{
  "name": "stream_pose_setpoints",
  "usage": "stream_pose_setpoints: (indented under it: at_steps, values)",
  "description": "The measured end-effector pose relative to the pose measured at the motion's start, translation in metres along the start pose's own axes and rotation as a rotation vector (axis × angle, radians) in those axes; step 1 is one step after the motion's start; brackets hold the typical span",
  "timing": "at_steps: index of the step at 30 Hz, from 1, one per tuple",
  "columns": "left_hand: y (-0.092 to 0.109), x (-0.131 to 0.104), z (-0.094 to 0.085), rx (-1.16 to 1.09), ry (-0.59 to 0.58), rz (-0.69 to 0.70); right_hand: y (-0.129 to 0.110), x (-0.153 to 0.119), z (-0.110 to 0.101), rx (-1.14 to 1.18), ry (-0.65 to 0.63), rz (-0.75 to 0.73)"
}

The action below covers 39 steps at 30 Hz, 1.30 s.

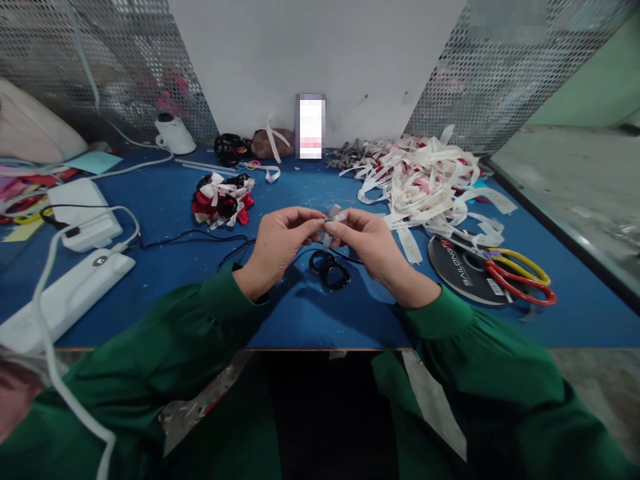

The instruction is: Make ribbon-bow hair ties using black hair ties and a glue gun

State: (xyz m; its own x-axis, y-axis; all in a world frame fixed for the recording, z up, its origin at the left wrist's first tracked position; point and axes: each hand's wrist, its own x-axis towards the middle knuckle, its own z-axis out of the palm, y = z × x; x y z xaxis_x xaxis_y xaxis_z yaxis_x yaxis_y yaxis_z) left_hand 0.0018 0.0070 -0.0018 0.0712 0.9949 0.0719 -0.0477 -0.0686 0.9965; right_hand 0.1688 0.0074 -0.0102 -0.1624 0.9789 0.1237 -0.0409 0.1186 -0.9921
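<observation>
Over the blue table, my left hand (283,243) and my right hand (367,243) meet fingertip to fingertip. Both pinch a small grey ribbon (334,215), whose ends stick out above and below the fingers. Part of it is hidden by my thumbs. Just below my hands, black hair ties (330,270) lie on the tabletop. To the left sits a bunch of hair ties with red and white bows (223,200). A tangled heap of white and pink ribbon strips (425,177) lies beyond my right hand.
Scissors with red and yellow handles (517,273) rest on a black ribbon spool (463,273) at right. A lit phone (311,127) leans on the back panel. White power strips (75,300) and cables are at left, near a white cup (176,135).
</observation>
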Motion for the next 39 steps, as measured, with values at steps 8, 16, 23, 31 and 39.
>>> stream_pose_setpoints:
  at_steps: [8,16,23,31,39]
  values:
    - [0.0019,-0.0004,-0.0009,0.012,-0.042,0.034,0.0,0.0002,-0.0031,-0.003,0.078,-0.044]
    - [-0.0016,0.0014,0.0014,0.109,0.003,0.105,0.0003,0.0003,-0.0017,0.006,0.09,-0.106]
    - [-0.003,0.0023,-0.0008,0.171,-0.072,0.137,0.0009,0.0008,-0.0019,0.033,0.057,-0.12]
    - [-0.0025,0.002,-0.0033,0.283,-0.156,0.161,0.0015,0.0003,-0.0008,0.06,0.046,-0.098]
    - [-0.0034,-0.0014,-0.006,0.643,-0.057,0.413,-0.0012,0.0009,-0.0015,-0.046,0.032,-0.09]
